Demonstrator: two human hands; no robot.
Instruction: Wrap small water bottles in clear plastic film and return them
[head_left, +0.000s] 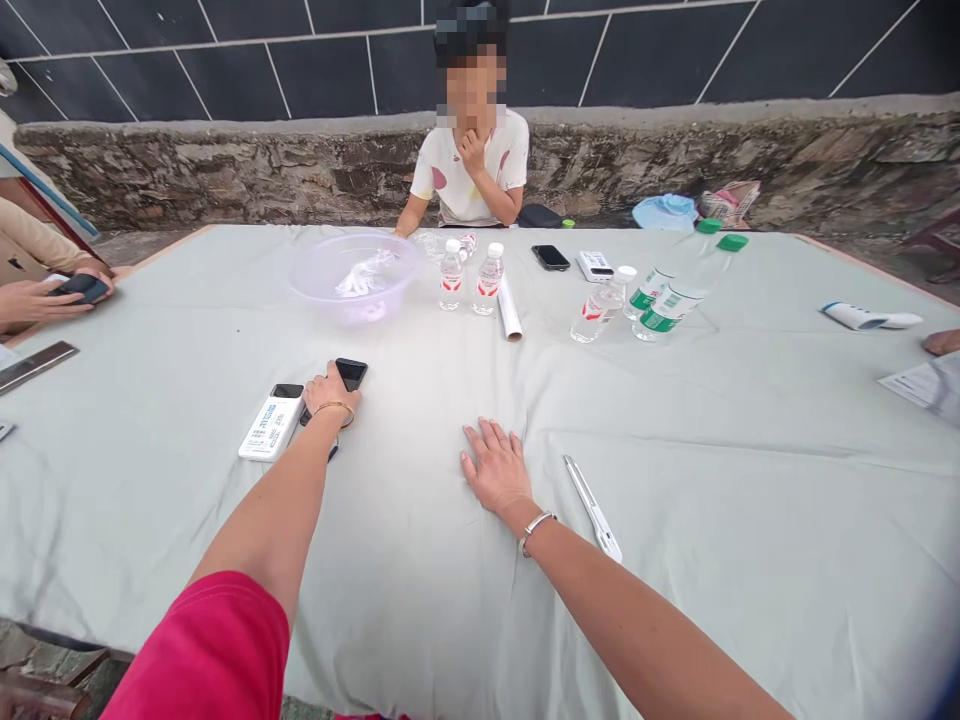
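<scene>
My left hand [331, 392] rests on a dark phone [351, 374], its fingers bent over the phone's left side and partly hidden. Left of it lies a white box-like device [273, 424] with a dark screen at its top end. My right hand [498, 466] lies palm down on the pale tablecloth [420, 560], fingers spread, holding nothing. To the right of that hand is a white box cutter [593, 508], which it does not touch.
Farther back stand a clear purple basin [300, 270] with white plastic inside, small water bottles [488, 280], a white roll [510, 308] and green-capped bottles [671, 300]. A person [472, 170] sits opposite. Another's hands [75, 290] hold a dark object at the left edge.
</scene>
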